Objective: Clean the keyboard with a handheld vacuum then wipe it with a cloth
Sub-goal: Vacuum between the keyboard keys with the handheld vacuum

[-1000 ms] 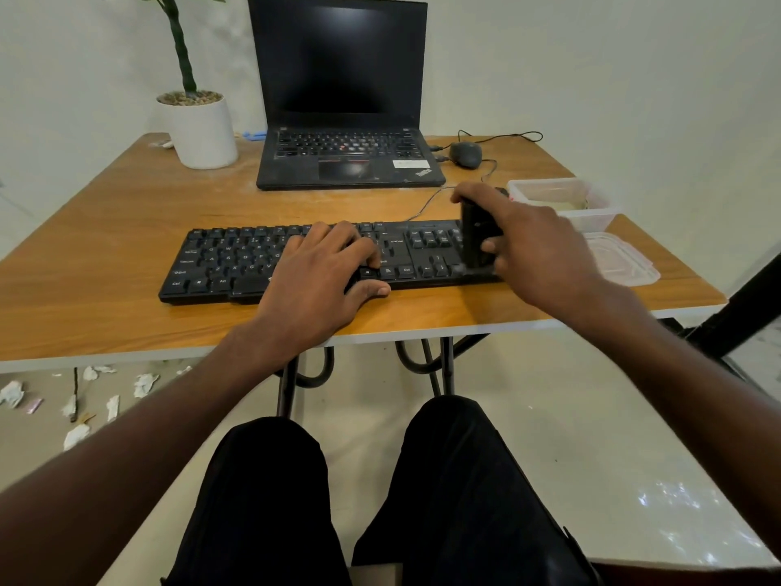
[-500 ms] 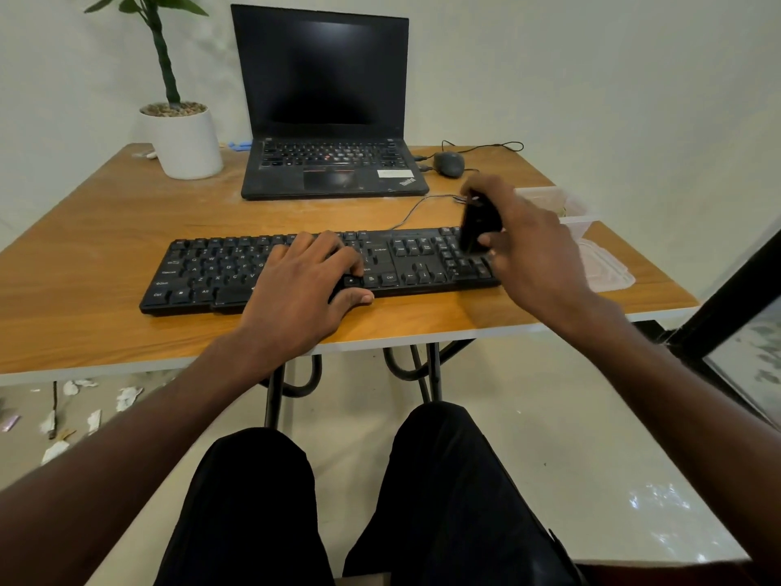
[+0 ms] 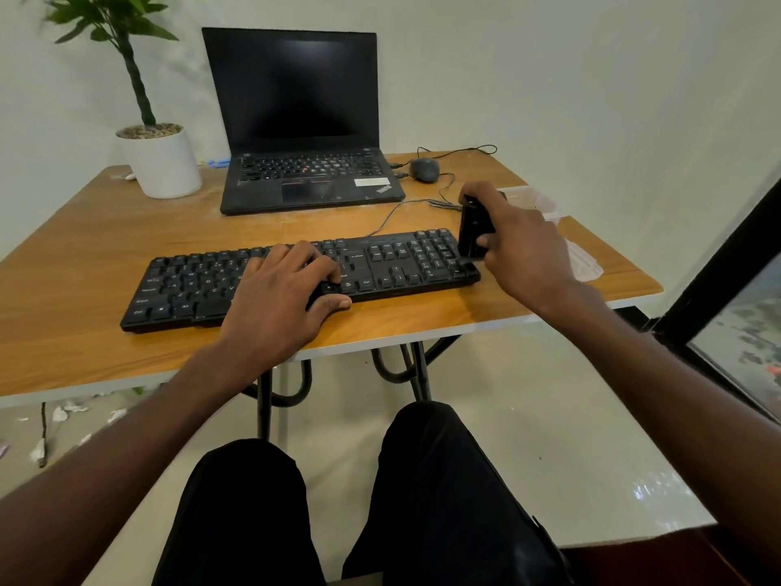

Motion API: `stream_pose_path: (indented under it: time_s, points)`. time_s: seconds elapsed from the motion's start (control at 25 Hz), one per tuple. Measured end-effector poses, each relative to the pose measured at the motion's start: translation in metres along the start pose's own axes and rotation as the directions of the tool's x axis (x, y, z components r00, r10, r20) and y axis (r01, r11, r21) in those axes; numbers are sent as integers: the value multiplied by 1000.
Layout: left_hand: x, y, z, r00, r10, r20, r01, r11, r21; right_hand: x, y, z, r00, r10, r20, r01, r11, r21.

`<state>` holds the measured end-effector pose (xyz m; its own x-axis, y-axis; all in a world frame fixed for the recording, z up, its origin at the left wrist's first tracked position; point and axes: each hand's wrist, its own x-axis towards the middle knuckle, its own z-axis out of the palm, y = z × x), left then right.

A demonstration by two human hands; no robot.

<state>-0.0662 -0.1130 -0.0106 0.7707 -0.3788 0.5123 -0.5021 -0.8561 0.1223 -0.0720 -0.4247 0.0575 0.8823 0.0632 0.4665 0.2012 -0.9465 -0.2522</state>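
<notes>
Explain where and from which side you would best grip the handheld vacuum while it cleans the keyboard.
Grip the upright body of the vacuum from its right side, as the right hand does; its nozzle end points down at the keyboard, so the upper body is free.

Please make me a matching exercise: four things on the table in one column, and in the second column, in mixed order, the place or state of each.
Things:
1. black handheld vacuum
2. black external keyboard
3. dark grey computer mouse
4. white round plant pot

Places or states:
A. at the far left corner of the wooden table
B. held upright by the right hand
C. right of the open black laptop
D. under the flat left hand

Pairs: 1-B, 2-D, 3-C, 4-A
</notes>
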Motion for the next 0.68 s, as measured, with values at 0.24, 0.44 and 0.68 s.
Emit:
stream_pose_path:
  time_s: [0.24,0.44,0.68]
  points:
    - [1,0,0,1000,-14,8,14,1000,-7,11,9,-16,978,-43,206,35,998,43]
    - [1,0,1,1000,-24,19,24,1000,-9,5,-3,-4,980,-130,152,106,982,156]
    - [2,-2,2,1000,-24,17,24,1000,-20,14,13,-14,978,-70,196,41,988,150]
